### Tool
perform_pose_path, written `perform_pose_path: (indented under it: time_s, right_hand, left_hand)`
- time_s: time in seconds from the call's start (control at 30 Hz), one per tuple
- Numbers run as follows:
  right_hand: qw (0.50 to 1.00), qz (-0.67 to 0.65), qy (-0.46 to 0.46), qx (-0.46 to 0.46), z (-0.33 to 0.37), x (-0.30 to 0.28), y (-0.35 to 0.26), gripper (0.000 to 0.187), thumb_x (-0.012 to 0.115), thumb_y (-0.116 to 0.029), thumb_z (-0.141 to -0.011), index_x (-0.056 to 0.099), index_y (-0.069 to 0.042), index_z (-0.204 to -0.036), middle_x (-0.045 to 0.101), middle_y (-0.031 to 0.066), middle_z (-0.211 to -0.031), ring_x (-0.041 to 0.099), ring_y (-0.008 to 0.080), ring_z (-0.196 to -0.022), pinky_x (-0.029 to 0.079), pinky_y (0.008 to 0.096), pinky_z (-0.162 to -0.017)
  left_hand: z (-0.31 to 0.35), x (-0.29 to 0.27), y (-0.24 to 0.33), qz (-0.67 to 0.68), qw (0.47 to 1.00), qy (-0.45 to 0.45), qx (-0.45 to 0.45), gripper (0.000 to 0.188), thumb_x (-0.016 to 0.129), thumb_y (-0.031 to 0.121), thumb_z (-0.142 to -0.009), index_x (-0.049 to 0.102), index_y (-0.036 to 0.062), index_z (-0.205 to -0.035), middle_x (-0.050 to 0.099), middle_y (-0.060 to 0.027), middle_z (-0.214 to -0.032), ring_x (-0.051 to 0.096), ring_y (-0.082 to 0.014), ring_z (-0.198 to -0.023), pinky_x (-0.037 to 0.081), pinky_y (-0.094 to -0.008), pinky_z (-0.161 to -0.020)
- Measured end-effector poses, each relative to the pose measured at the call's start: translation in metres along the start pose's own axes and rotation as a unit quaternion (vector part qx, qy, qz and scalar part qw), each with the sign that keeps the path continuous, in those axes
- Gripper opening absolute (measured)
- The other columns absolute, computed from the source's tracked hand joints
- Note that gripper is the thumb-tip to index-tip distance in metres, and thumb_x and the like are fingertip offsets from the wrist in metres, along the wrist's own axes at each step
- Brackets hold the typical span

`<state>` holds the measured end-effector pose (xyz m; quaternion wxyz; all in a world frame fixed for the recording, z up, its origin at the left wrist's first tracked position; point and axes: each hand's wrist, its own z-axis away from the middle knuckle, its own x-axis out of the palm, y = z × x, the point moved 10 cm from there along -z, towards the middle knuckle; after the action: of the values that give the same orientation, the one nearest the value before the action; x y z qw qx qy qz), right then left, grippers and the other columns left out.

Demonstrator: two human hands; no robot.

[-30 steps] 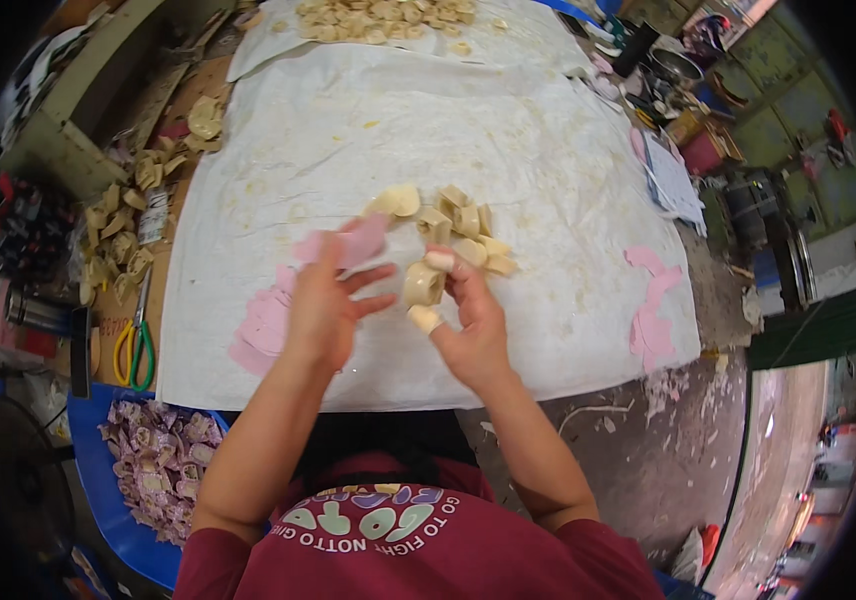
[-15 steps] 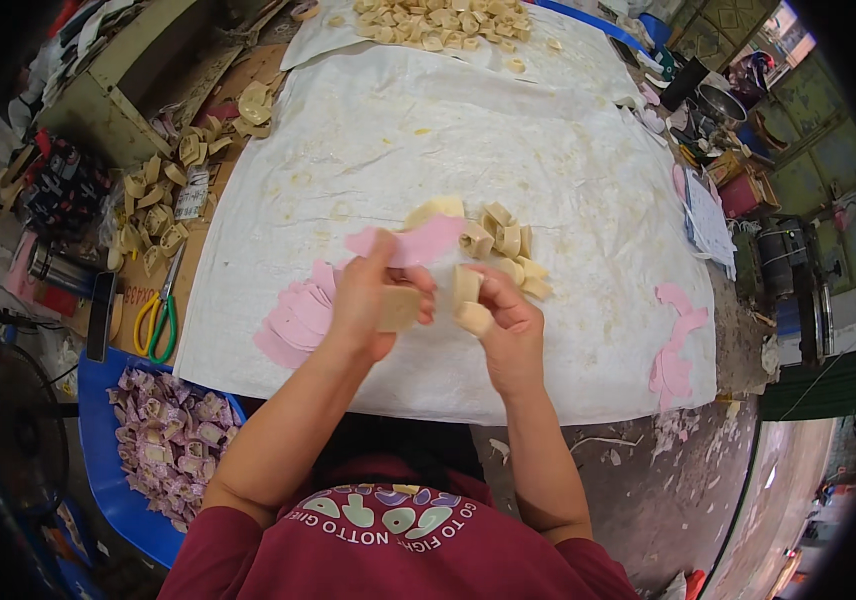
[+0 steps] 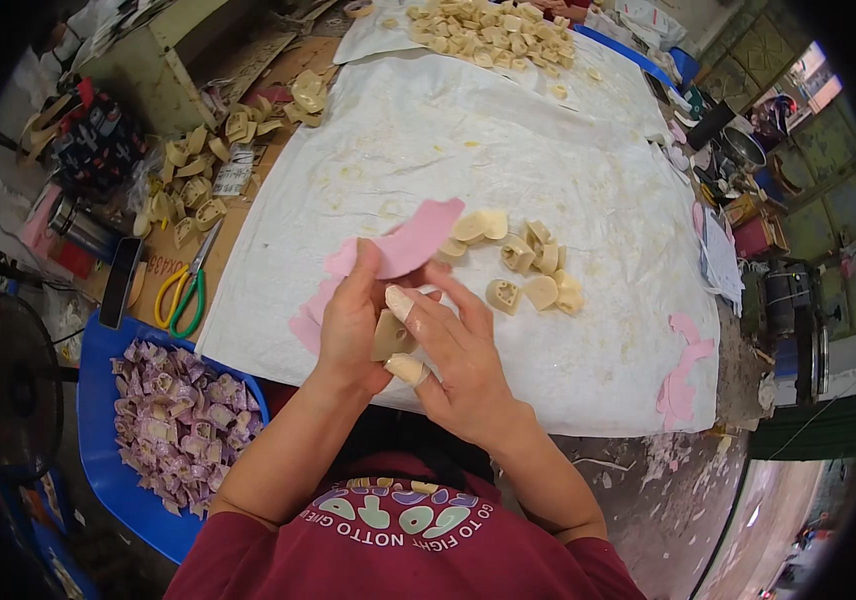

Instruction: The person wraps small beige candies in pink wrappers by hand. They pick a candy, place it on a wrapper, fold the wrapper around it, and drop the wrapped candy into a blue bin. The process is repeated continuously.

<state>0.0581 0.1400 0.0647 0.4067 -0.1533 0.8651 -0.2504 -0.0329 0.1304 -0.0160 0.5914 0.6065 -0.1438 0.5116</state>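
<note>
My left hand (image 3: 348, 325) is closed around a beige block heel (image 3: 388, 336) with small holes in its face, low in the palm. The same hand pinches a curved pink strip (image 3: 408, 240) between thumb and fingers, its free end pointing up to the right. From the right, my right hand (image 3: 458, 365) reaches in. Its thumb and index finger, both with pale coverings on the tips, press on the heel's edges while its other fingers extend behind. More pink strips (image 3: 314, 312) lie partly hidden behind my left hand. Several loose beige heels (image 3: 538, 290) rest just beyond my right hand.
A white sheet (image 3: 348, 140) covers the table, with a heap of heels (image 3: 493, 35) at the far end. Scissors (image 3: 186, 290) and a phone (image 3: 122, 282) lie at left. Below them is a blue tub (image 3: 113, 455) of purple-wrapped pieces. Pink strips (image 3: 683, 375) lie right.
My right hand has moved left, and its covered fingertips have come onto the heel in my left hand. The pink strip stays in my left hand. The whole view has shifted slightly.
</note>
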Motion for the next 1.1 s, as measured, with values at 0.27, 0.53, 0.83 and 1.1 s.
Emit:
perform_pose_path:
  time_s: [0.27,0.53,0.83,1.1]
  right_hand:
    - [0.942,-0.269,0.010,0.200,0.002,0.020,0.007,0.047,0.071,0.001,-0.073,0.059,0.001,-0.119,0.059,0.0146,-0.115,0.060,0.0307,-0.093,0.051,0.0356,-0.074]
    - [0.979,-0.162,0.008,0.128,0.002,0.013,-0.011,0.038,0.071,0.000,-0.078,0.062,0.000,-0.115,0.064,0.0157,-0.109,0.064,0.0279,-0.100,0.053,0.0366,-0.084]
    - [0.983,-0.096,0.133,-0.081,-0.024,-0.026,-0.045,0.034,0.068,0.010,-0.068,0.060,0.004,-0.101,0.066,0.0189,-0.103,0.065,0.0333,-0.094,0.055,0.0383,-0.082]
    - [0.986,-0.068,0.119,-0.093,-0.022,-0.032,-0.051,0.034,0.068,0.011,-0.066,0.060,0.003,-0.098,0.066,0.0198,-0.105,0.065,0.0331,-0.093,0.054,0.0382,-0.079]
  left_hand:
    - [0.019,-0.018,0.034,0.054,0.994,0.028,0.086,0.055,0.046,0.036,-0.101,0.036,0.0000,-0.141,0.049,-0.0148,-0.134,0.053,-0.0193,-0.119,0.046,-0.0341,-0.100]
    - [0.031,-0.020,0.054,0.014,0.991,0.045,0.125,0.048,0.047,0.028,-0.101,0.039,-0.0042,-0.135,0.050,-0.0190,-0.133,0.054,-0.0247,-0.121,0.047,-0.0352,-0.103]
    - [0.052,0.008,0.047,-0.004,0.991,-0.057,0.117,0.043,0.042,0.030,-0.102,0.047,0.0001,-0.133,0.055,-0.0200,-0.130,0.054,-0.0312,-0.122,0.045,-0.0423,-0.104]
    - [0.063,0.017,0.051,-0.065,0.982,-0.108,0.138,0.047,0.038,0.034,-0.103,0.044,0.0018,-0.137,0.053,-0.0228,-0.133,0.049,-0.0366,-0.126,0.039,-0.0475,-0.107]
